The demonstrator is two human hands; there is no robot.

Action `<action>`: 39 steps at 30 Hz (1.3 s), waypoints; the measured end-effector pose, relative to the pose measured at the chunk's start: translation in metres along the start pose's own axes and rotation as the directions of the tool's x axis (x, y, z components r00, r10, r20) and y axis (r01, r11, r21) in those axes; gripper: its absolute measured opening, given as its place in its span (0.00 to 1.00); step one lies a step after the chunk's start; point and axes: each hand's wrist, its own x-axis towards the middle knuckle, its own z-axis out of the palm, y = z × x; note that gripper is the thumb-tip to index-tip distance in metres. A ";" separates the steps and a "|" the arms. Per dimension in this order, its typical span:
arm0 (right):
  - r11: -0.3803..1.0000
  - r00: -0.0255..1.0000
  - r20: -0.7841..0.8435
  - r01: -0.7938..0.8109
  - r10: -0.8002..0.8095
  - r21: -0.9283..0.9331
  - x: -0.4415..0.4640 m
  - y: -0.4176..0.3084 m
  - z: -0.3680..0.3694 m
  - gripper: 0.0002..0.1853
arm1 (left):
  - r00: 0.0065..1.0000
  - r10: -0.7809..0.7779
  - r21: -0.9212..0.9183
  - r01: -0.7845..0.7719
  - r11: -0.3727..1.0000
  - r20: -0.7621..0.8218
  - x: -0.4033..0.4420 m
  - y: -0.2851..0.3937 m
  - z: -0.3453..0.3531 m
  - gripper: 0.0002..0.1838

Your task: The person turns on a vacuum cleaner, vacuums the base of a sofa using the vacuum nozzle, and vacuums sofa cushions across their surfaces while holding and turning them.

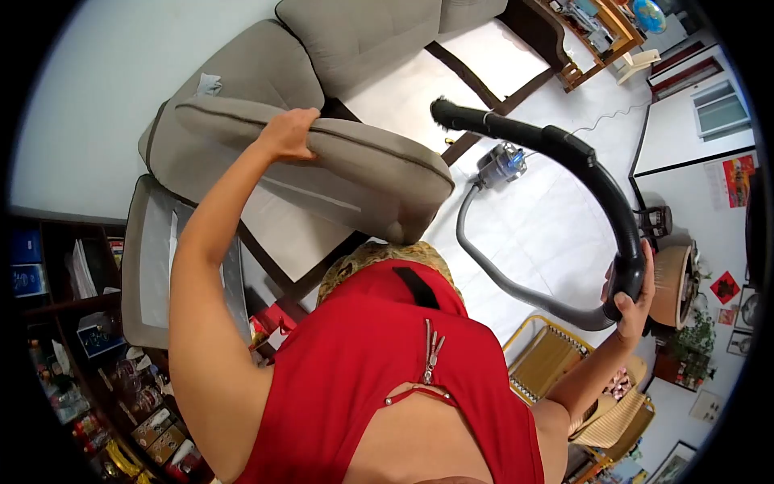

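Observation:
My left hand grips the edge of a grey sofa cushion, which is tilted up off the sofa base. In my right hand is the black handle of a vacuum cleaner wand, fingers wrapped round it. The wand arcs up and leftward, ending in a brush head held in the air beyond the cushion. A grey hose runs from the handle to the vacuum cleaner body on the tiled floor.
More grey back cushions lean along the sofa. Another cushion stands at the left by a dark shelf full of goods. A yellow-framed folding chair is at the lower right. A power cord crosses the floor.

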 end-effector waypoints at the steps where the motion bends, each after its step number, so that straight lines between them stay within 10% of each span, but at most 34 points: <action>1: 1.000 1.000 -0.014 0.017 -0.017 0.023 0.002 0.000 0.002 0.56 | 0.999 -0.042 0.018 0.042 0.999 -0.015 -0.003 -0.010 -0.006 0.35; 11: 0.997 0.995 0.088 0.061 -0.056 -0.047 0.050 0.004 0.090 0.52 | 0.733 -0.640 0.145 0.676 0.722 -0.230 -0.025 -0.049 -0.038 0.45; 16: 0.965 0.965 0.208 0.107 -0.159 0.240 0.122 0.002 0.180 0.42 | 0.644 -0.689 0.172 0.760 0.627 -0.333 0.007 -0.037 0.015 0.55; 23: 0.956 0.929 0.268 0.202 -0.256 0.214 0.187 0.026 0.252 0.39 | 0.504 -0.785 0.309 0.859 0.409 -0.361 -0.047 -0.065 0.033 0.59; 30: 0.985 0.934 0.323 0.119 -0.153 0.124 0.187 0.045 0.266 0.39 | 0.537 -0.793 0.256 0.841 0.477 -0.287 -0.095 -0.117 0.012 0.56; 39: 0.796 0.682 0.485 0.604 -0.548 0.050 0.129 0.030 0.317 0.41 | 0.527 -0.793 0.198 0.850 0.488 -0.306 -0.131 -0.132 0.015 0.56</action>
